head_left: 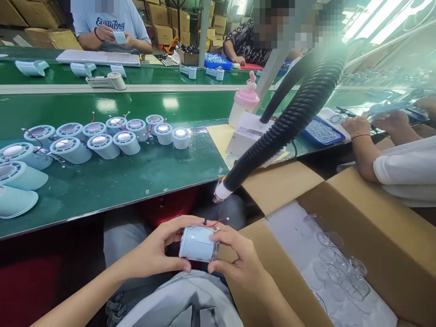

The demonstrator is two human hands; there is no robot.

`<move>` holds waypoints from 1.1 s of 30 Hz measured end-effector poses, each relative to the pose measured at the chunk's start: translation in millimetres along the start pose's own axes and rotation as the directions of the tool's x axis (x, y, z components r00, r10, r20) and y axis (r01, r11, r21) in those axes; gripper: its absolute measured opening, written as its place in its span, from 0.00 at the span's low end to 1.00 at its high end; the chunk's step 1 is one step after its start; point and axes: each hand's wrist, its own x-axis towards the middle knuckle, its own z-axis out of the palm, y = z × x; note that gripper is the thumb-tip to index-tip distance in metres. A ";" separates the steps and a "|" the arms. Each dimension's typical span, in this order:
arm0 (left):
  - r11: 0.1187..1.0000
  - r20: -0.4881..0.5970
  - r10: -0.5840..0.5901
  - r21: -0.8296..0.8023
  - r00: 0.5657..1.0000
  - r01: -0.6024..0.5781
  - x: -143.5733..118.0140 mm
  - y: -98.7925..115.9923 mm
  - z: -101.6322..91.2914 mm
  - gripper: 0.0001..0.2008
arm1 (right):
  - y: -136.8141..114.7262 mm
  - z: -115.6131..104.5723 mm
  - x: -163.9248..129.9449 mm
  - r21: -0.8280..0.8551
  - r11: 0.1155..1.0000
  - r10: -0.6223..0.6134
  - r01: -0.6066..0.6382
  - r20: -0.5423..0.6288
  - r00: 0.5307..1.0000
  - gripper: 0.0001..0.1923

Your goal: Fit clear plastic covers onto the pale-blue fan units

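Above my lap, a light blue cylindrical housing (197,244) lies on its side between my two hands. A clear plastic rim shows at its right end, and thin red and white wires with small plugs stick up behind it. My left hand (160,250) grips the left end, thumb below and fingers over the top. The fingers and thumb of my right hand (238,254) close on the right end by the clear rim. The tip of a black corrugated hose (272,122) hangs just beyond the housing.
Several similar blue housings (98,141) stand on the green bench (136,186) at left. A cardboard box (374,227) with clear plastic parts is at right. A pink-capped bottle (243,102) and a blue tray (322,131) stand beyond. Co-workers sit across and at right.
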 end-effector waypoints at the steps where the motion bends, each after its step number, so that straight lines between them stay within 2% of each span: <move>1: 1.000 -0.005 0.001 -0.001 1.000 -0.001 -1.5 1.3 1.3 0.32 | -2.2 0.3 -0.7 0.032 0.999 0.016 -0.016 -0.001 1.000 0.24; 5: 0.997 -0.029 -0.006 0.077 1.000 0.008 -4.0 4.0 3.5 0.28 | -7.4 5.3 -1.9 0.216 0.968 0.130 -0.126 -0.004 0.991 0.21; 10: 0.955 -0.042 0.072 0.292 0.997 -0.056 -8.1 3.4 2.4 0.31 | -14.4 6.2 -1.7 0.214 0.969 0.134 -0.123 -0.036 0.990 0.16; 13: 0.901 -0.048 0.176 0.410 0.983 -0.141 -10.3 3.3 1.5 0.28 | -16.2 4.0 -2.4 0.209 0.970 0.147 -0.126 -0.091 0.985 0.16; 16: 0.809 0.027 0.304 0.520 0.952 -0.273 -10.7 5.8 0.2 0.26 | -15.7 3.0 -3.2 0.242 0.959 0.172 -0.146 -0.088 0.981 0.16; 19: 0.748 0.113 0.326 0.577 0.939 -0.329 -9.5 9.7 -1.2 0.23 | -16.7 4.3 -2.3 0.335 0.923 0.225 -0.189 -0.073 0.972 0.15; 22: 0.749 0.132 0.288 0.586 0.948 -0.309 -8.6 12.1 -2.4 0.19 | -19.8 6.7 0.8 0.437 0.873 0.279 -0.217 -0.081 0.957 0.13; 28: 0.796 0.086 0.228 0.558 0.970 -0.237 -9.9 11.7 -4.1 0.10 | -22.0 9.3 5.1 0.533 0.806 0.341 -0.258 -0.062 0.938 0.13; 31: 0.838 0.051 0.202 0.508 0.978 -0.200 -11.8 9.3 -2.9 0.08 | -19.4 7.5 3.4 0.484 0.837 0.310 -0.256 -0.034 0.950 0.13; 33: 0.897 -0.007 0.152 0.421 0.988 -0.135 -13.6 6.6 -0.5 0.16 | -17.5 5.3 1.8 0.331 0.918 0.227 -0.217 0.010 0.974 0.17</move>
